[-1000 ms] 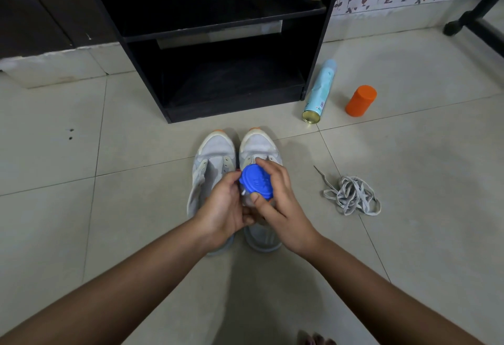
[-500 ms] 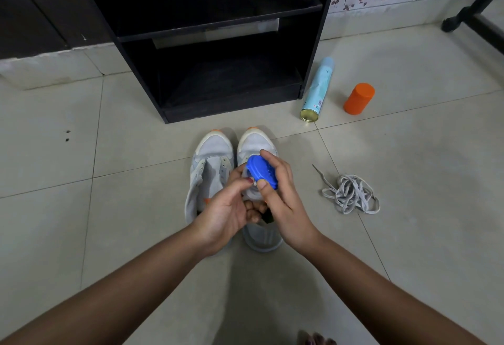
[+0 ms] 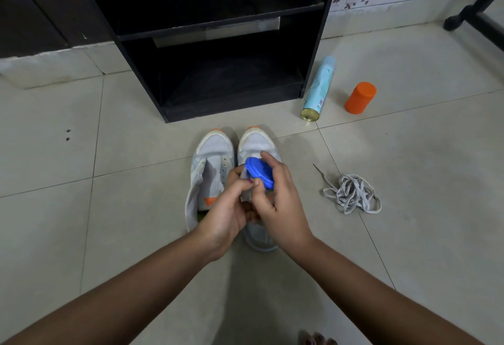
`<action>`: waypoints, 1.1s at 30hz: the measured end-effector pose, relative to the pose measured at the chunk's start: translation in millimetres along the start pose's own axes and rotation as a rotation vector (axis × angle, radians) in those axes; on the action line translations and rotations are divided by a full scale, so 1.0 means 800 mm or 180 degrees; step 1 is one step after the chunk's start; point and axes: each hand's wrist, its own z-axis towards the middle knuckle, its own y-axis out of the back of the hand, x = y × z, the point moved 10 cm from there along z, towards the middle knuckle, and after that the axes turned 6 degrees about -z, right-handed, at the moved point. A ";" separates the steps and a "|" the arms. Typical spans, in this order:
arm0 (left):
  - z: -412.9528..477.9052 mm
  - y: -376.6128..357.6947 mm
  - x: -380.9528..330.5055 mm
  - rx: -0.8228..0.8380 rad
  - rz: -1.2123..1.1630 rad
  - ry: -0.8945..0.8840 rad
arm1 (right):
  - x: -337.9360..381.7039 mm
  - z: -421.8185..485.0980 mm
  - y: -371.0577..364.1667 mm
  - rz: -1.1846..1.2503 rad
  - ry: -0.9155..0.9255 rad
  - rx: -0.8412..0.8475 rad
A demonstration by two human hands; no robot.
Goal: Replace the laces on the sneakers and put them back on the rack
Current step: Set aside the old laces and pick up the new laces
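Head view. Logged unlaced sneakers [image 3: 214,153] on floor near rack [image 3: 231,108], grey laces [image 3: 351,194] heaped right. Gripped blue-capped container [image 3: 259,172] with right hand [image 3: 282,202] round cap, left hand [image 3: 230,209] pinching clear body. Judged risk: cap popping off abruptly, contents scattering.

Lower shelf [image 3: 231,91] of rack [image 3: 321,31] open, straight ahead of sneakers [image 3: 215,153]. Right side: spray can [image 3: 319,88] lying against rack, orange container [image 3: 360,97] near it, lace pile [image 3: 351,193]. Open floor [image 3: 109,208] left.
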 end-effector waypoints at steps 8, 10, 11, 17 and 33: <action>-0.003 0.013 -0.014 -0.0448 0.0267 -0.0222 | 0.009 -0.010 -0.013 0.0170 0.0244 0.0112; -0.004 0.020 -0.011 -0.0558 0.0255 -0.0168 | 0.005 -0.009 -0.017 0.0075 0.0210 0.0201; -0.004 0.022 -0.009 -0.0579 0.0315 -0.0121 | 0.002 -0.008 -0.019 0.0024 0.0183 0.0246; -0.004 0.023 -0.020 -0.0517 0.0347 -0.0109 | 0.011 -0.008 -0.025 -0.0676 0.0405 0.0280; -0.006 0.018 -0.055 -0.0919 0.1159 -0.0947 | -0.017 0.027 0.004 0.0706 -0.0886 -0.0386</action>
